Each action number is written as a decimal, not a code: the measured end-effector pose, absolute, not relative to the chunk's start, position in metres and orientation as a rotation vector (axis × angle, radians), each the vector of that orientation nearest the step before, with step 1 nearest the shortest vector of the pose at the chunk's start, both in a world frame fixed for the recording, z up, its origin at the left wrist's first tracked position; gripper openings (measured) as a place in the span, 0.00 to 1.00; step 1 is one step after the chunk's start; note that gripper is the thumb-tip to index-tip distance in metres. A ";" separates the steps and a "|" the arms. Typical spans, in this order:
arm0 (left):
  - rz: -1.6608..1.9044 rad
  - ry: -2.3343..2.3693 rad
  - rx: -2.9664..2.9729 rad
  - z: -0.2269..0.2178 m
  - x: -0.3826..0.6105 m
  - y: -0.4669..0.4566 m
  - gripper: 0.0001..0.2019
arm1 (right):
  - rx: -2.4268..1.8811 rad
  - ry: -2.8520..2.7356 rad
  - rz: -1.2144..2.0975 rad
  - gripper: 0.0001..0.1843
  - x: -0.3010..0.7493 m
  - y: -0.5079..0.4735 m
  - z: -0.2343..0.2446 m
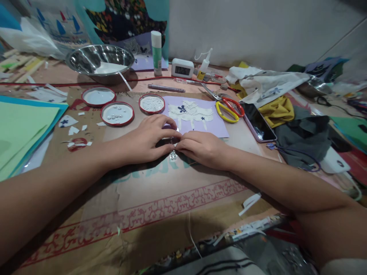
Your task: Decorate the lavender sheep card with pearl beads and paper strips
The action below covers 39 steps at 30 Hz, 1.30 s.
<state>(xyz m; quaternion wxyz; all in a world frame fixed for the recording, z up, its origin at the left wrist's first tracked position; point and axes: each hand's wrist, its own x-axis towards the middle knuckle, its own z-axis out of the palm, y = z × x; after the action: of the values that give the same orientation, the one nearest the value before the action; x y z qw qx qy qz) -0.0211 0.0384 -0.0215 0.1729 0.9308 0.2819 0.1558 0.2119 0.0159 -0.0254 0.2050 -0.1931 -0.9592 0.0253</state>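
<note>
My left hand [149,138] and my right hand [202,148] meet fingertip to fingertip over a flattened cardboard sheet [149,198]. Both are closed in a pinch on a short strip of small clear beads [173,153] that hangs down between them. Just beyond the fingers lies a lilac card [212,128] with a white pearl-edged shape and a dark blue flower on it. Three red-rimmed lids sit to the left: one with white beads [151,103], one with clear gems [117,113], one with white contents [98,96].
Red and yellow scissors [229,109] and a phone [259,123] lie right of the card, beside crumpled cloths [304,133]. A steel bowl [100,61], glue stick [156,51], small clock [182,68] and glue bottle [204,65] stand behind. Green paper [23,130] is at the left.
</note>
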 end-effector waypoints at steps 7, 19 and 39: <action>0.449 0.798 2.631 -0.021 -0.021 0.038 0.18 | -0.569 -2.718 0.086 0.13 0.213 0.016 -0.023; 0.439 0.801 2.634 -0.020 -0.021 0.038 0.18 | -0.525 -2.664 0.160 0.11 0.216 0.017 -0.026; 0.427 0.816 2.640 -0.018 -0.020 0.034 0.19 | -0.469 -2.681 0.066 0.14 0.221 0.014 -0.020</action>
<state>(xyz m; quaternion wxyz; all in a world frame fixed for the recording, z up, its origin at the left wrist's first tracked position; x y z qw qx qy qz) -0.0201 0.0336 -0.0183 0.1719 0.9301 0.2876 0.1505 0.2207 0.0139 -0.0202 0.2082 -0.1687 -0.9631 0.0237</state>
